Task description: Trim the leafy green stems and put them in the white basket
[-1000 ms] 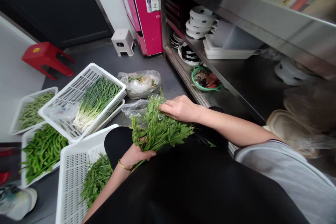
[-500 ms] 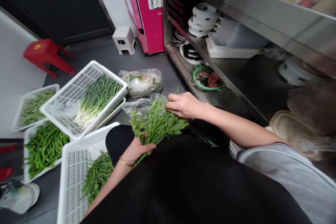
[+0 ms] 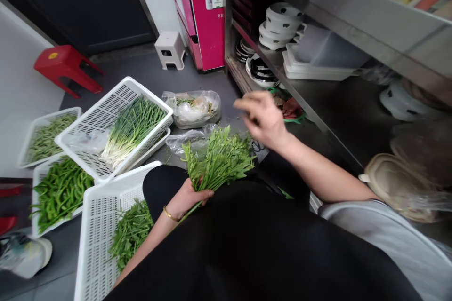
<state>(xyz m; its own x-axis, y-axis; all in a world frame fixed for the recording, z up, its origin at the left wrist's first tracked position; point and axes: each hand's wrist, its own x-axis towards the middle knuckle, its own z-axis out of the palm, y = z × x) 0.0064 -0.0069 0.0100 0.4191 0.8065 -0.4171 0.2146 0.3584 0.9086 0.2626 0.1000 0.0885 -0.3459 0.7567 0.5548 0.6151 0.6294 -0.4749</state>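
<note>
My left hand (image 3: 192, 196) is closed around the stems of a bunch of leafy greens (image 3: 222, 157), held over my lap with the leafy tops pointing away from me. My right hand (image 3: 263, 117) hovers in the air beyond and to the right of the bunch, not touching it. Its fingers are a little blurred, partly bent and apart, with nothing visible in them. More of the same-looking greens (image 3: 132, 235) lie in a white perforated basket (image 3: 97, 218) by my left forearm. A small loose leaf (image 3: 285, 193) rests on my dark clothing.
Left are baskets of spring onions (image 3: 132, 127), green peppers (image 3: 61, 190) and green beans (image 3: 54, 136). Clear plastic bags (image 3: 194, 108) lie on the floor ahead. A metal shelf (image 3: 325, 122) with dishes runs along the right. Two stools (image 3: 67, 68) stand behind; someone's shoe (image 3: 26, 254) shows at lower left.
My right hand has left the leafy tops and moved up and to the right, its fingers parting. The left hand keeps its hold on the bunch. The view has shifted slightly.
</note>
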